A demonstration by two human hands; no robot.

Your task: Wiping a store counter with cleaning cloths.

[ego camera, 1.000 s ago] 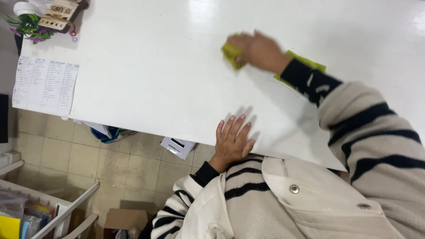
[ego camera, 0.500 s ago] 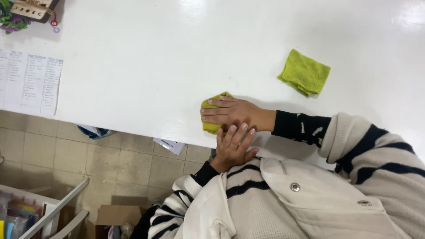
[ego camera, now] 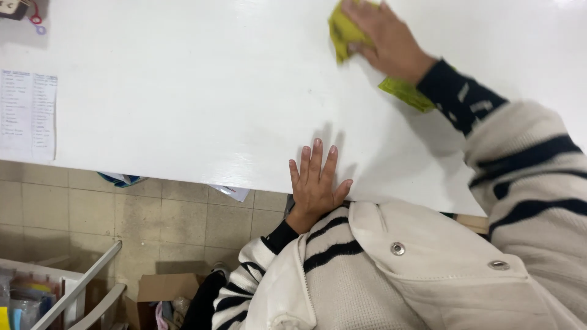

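Nearest the camera, a cream jacket with black stripes and metal snaps fills the lower right and hides both elbows and the counter edge below it.

Left hand (ego camera: 315, 183): lies flat, palm down, on the near edge of the glossy white counter (ego camera: 183, 91). Fingers straight and close together, thumb out to the right. Holds nothing. Wrist comes out of a black cuff.

Right hand (ego camera: 382, 36): reached across to the far side of the counter, arm stretched out, dark patterned sleeve showing at the wrist. Palm pressed down on a yellow-green folded cloth (ego camera: 343, 32); fingers spread over it. Hand and cloth are motion-blurred; fingertips cut off by the top frame edge, so the grip itself is hard to make out.

A second yellow-green cloth (ego camera: 405, 93) lies flat on the counter just nearer than the right wrist, partly covered by the sleeve.

Left end of the counter: a printed paper sheet (ego camera: 27, 113), text too small to make out. Far left corner: small red ring (ego camera: 35, 17), cut off.

Below the counter edge: beige tiled floor (ego camera: 73, 208), cardboard box (ego camera: 162, 287).
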